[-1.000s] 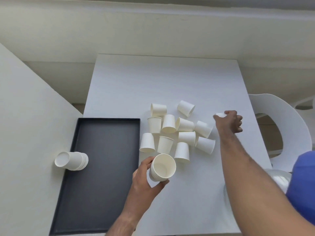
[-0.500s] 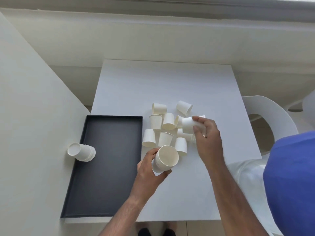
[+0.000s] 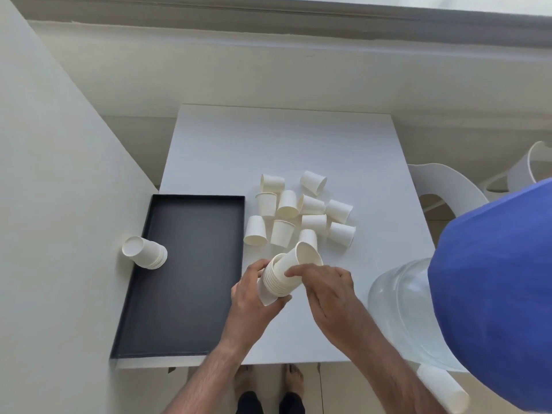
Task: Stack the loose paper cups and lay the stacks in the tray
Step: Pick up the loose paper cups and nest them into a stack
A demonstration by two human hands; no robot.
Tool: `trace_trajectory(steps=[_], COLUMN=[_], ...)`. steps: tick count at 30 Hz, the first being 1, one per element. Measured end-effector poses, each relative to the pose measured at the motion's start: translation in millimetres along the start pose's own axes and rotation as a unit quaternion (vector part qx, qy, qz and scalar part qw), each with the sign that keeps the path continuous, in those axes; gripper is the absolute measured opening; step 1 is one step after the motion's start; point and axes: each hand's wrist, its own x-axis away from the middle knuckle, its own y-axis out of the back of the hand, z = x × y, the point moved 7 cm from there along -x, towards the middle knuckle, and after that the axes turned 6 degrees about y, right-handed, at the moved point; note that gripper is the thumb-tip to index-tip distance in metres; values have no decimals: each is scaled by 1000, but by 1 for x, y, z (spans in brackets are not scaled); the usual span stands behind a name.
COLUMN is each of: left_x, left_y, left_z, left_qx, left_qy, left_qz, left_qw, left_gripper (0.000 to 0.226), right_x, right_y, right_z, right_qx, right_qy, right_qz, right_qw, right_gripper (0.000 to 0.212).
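White table point(image 3: 209, 150) fills the middle of your view, pale walls around it, a black tray point(image 3: 191, 330) lying along its left edge. Your left hand point(image 3: 254, 297) wraps its curled fingers around a nested stack of cups point(image 3: 276, 282), held above the table just right of the tray's long side. Your right hand point(image 3: 325, 285) pinches one cup point(image 3: 303, 259) that sits partly inside the stack's mouth. The stack's long axis tilts up and away from you, mouth pointing toward the loose cups, base toward your left palm. So the seating push likely runs along that axis, right hand pressing toward left.

Loose cups point(image 3: 298, 210) lie just beyond your hands, clustered in the middle of the table; you can count twelve of them (some upright, some upended, some on their sides). Both hands are about equally near that cluster, though your right has the clearer reach.

One more stack point(image 3: 146, 252) lies on its side at the tray's left rim, well apart from your hands, nearer your left. That makes two stacks, one tray. How many cups each stack holds cannot be told.

A clear water jug point(image 3: 400, 306) stands at your right.
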Motion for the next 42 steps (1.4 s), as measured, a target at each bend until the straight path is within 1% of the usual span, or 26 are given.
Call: trace_trajectory(steps=[3, 8, 12, 16, 19, 20, 22, 24, 26, 28, 30, 33, 35, 38, 40, 42], left_x=[9, 21, 26, 31, 31, 31, 30, 29, 29, 30, 31, 34, 37, 38, 38, 38], left_y=[-2, -6, -13, -17, -19, -19, -21, -21, -19, -16, -11, -2, 4, 17, 27, 39], left_z=[2, -2, -3, -4, 0, 2, 7, 12, 16, 18, 20, 26, 32, 40, 49, 60], left_qx=[7, 3, 5, 23, 40, 41, 38, 38, 60, 87, 115, 139, 133, 100, 85, 94], left_qy=[1, -1, -11, -4, -3, -4, 1, 10, 21, 34, 38, 50, 59, 65, 74, 85], left_qz=[7, 8, 19, 29, 36, 38, 41, 37, 31, 29, 40, 60, 73, 83, 84, 67], left_qw=[1000, 1000, 1000, 999, 999, 998, 998, 999, 997, 995, 992, 987, 987, 989, 990, 990], left_gripper=[82, 79, 74, 71, 72, 73, 77, 81, 80, 74, 70, 76, 81, 82, 75, 66], right_x=[9, 19, 25, 29, 32, 34, 35, 32, 27, 22, 21, 22, 24, 25, 23, 20], right_y=[4, 7, 4, -8, -19, -22, -23, -22, -24, -34, -49, -79, -97, -118, -130, -142], right_z=[7, 12, 15, 14, 4, -1, -14, -30, -48, -61, -63, -48, -38, -30, -25, -21], right_qx=[3, 17, 33, 42, -12, -43, -97, -148, -206, -275, -355, -461, -479, -490, -516, -545], right_qy=[8, 22, 39, 26, -17, -39, -79, -122, -161, -183, -198, -215, -225, -246, -273, -309], right_qz=[-40, -68, -71, -50, -19, -15, -37, -67, -66, -33, 10, 76, 89, 75, 68, 64], right_qw=[999, 997, 996, 997, 1000, 998, 992, 979, 963, 943, 914, 857, 844, 833, 809, 777], right_gripper=[53, 32, 14, 16, 7, 10, 18, 20, 17, 20, 30, 45, 48, 46, 45, 46])
